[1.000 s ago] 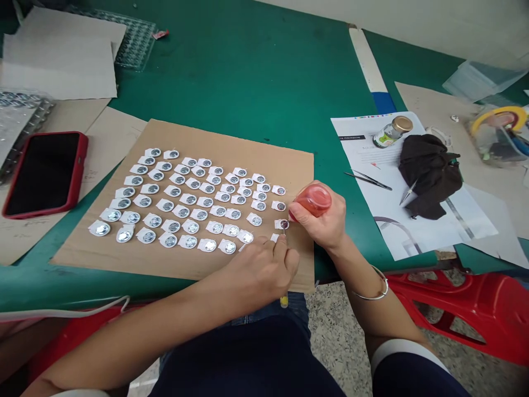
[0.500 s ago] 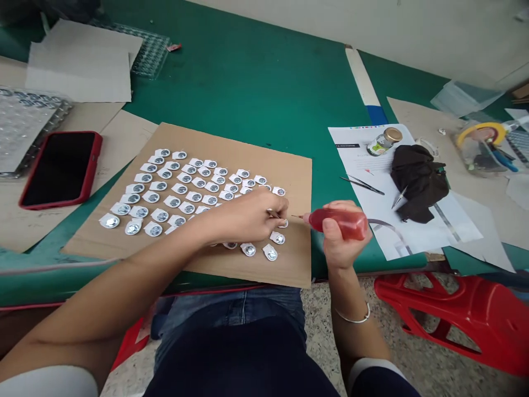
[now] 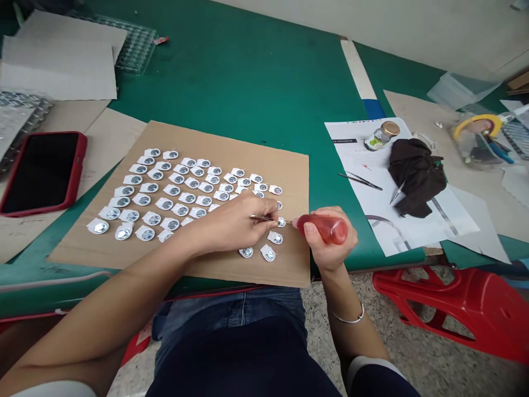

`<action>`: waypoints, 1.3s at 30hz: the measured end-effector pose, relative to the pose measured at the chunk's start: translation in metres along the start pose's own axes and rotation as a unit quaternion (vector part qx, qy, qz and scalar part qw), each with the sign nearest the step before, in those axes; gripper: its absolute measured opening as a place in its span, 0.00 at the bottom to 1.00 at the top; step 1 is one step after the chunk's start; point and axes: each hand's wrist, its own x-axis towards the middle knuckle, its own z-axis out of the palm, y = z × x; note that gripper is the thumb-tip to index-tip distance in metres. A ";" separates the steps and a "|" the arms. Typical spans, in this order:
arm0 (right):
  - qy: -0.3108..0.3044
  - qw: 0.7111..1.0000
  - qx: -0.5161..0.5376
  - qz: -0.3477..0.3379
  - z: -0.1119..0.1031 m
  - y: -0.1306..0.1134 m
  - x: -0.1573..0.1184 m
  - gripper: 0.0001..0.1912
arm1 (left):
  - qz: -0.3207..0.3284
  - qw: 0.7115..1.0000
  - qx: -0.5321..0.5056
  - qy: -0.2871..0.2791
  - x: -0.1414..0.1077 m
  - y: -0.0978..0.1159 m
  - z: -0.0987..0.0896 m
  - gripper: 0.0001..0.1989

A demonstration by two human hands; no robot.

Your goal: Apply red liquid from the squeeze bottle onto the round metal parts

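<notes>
In my left hand (image 3: 243,220), the fingers pinch a thin metal tool (image 3: 260,218), perhaps tweezers, whose working end is hidden by the fingertips. My right hand (image 3: 333,242) is wrapped round a red squeeze bottle (image 3: 322,229), tilted sideways with its thin tip pointing left. That tip is close to a small round silver piece on a white tab (image 3: 281,222), right beside my left fingertips; whether it touches cannot be made out. Several more such silver pieces (image 3: 164,204) lie in rows on a brown cardboard sheet (image 3: 231,271), partly covered by my left hand and forearm.
A phone in a red case (image 3: 43,171) lies at left, near grey card sheets (image 3: 61,60). On the right, white paper (image 3: 351,157) bears a small jar (image 3: 382,135), tweezers (image 3: 359,181) and a dark cloth (image 3: 417,176). A red stool (image 3: 487,314) stands below the table edge.
My right hand has brought the red bottle left, its tip now at the silver piece by my left fingers. The left hand has turned slightly, showing more of the metal tool. The view has shifted a little.
</notes>
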 end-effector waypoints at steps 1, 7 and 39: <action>-0.002 1.000 -0.001 0.000 0.000 0.000 0.000 0.14 | 0.000 1.000 0.001 -0.002 0.000 0.000 0.000 0.07; -0.011 1.000 -0.008 -0.007 0.000 0.000 0.000 0.14 | -0.007 1.000 -0.001 -0.009 0.000 0.001 -0.001 0.07; -0.024 0.999 0.012 -0.042 -0.001 -0.002 0.000 0.11 | -0.014 0.999 -0.029 0.003 0.001 0.002 -0.002 0.05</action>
